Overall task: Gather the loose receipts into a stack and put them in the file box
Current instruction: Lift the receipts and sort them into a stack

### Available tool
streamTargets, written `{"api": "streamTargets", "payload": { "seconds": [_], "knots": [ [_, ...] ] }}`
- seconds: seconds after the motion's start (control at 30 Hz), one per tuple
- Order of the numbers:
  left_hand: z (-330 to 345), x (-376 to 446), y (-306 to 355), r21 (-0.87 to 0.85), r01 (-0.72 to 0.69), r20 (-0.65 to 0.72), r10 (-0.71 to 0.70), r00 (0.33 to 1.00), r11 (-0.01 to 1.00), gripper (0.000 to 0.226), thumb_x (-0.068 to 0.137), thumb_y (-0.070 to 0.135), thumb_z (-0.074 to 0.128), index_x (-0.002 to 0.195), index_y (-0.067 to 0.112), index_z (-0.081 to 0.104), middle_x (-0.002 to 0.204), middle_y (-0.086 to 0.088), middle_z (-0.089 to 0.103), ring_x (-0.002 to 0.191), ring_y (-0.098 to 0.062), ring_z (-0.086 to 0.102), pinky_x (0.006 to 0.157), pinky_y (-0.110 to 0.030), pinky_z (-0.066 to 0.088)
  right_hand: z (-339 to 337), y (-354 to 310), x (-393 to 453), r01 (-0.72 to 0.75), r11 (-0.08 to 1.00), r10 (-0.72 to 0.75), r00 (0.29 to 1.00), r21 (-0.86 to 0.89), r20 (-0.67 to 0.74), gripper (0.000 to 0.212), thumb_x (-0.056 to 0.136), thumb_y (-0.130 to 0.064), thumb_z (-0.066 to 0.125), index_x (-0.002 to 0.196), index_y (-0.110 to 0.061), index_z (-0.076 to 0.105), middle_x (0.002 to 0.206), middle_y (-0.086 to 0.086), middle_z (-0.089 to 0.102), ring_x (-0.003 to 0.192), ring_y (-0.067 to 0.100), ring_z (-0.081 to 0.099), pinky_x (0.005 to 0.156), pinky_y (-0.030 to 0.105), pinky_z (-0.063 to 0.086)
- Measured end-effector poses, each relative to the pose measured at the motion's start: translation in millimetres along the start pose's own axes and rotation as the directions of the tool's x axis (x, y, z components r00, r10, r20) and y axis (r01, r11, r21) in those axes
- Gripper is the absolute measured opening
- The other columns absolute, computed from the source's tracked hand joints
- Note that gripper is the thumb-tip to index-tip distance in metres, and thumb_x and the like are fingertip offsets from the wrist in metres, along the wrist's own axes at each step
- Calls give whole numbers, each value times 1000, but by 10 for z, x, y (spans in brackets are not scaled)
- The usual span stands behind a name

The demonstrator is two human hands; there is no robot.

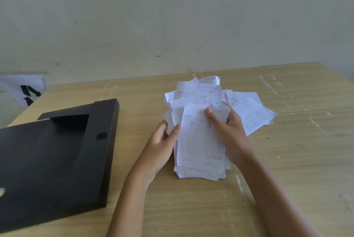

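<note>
While both hands close on it from either side, the stack of receipts [201, 141] sits near the middle of the wooden table [287, 160], its near end resting on the tabletop and its far end fanned out unevenly. On the stack's left edge, the left hand [162, 141] curls round the papers, its thumb lying on top of the upper sheet and its fingers tucked behind the pile. From the right, the right hand [228, 129] grips the other edge, thumb pressed on the face of the top receipt, a printed form with ruled lines, and fingers wrapped behind. Just beyond and to the right of that hand, a few loose receipts [251, 114] lie flat on the table, overlapping one another and partly under the stack's far end. Well to the left, apart from both hands, the black file box [57, 160] lies on the table's left side, its lid closed.
</note>
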State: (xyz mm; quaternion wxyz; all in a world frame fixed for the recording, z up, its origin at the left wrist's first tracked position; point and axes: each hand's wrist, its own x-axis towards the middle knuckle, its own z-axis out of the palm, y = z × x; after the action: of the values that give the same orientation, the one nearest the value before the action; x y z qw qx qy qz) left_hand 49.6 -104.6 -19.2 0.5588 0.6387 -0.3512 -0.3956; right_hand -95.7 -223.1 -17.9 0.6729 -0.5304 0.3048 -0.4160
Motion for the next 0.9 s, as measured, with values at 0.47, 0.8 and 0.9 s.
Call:
{"api": "streamTargets", "payload": {
  "seconds": [0.47,0.8,0.9],
  "knots": [
    [197,49,-62,-220,-192,-275,128,953,956,32,98,21,70,127,22,59,120,0,75,112,-19,72,100,-47,58,-74,-123,-15,-50,996,63,979,-70,194,48,107,-46,33,117,-20,71,101,-5,77,91,10,73,73,25,58],
    [150,84,-83,-311,-223,-428,73,901,924,26,101,24,66,126,23,57,118,4,74,111,-16,72,93,-41,61,-122,-81,9,115,974,-87,985,-197,147,14,97,-13,64,103,-6,75,93,12,80,84,20,75,80,31,62],
    [150,89,-92,-327,-237,-459,65,886,915,27,101,22,66,127,24,56,120,2,74,115,-21,71,97,-46,59,-177,-85,23,92,970,-46,978,-224,205,12,94,-13,68,96,-5,77,87,13,79,81,21,74,80,35,62]
  ]
}}
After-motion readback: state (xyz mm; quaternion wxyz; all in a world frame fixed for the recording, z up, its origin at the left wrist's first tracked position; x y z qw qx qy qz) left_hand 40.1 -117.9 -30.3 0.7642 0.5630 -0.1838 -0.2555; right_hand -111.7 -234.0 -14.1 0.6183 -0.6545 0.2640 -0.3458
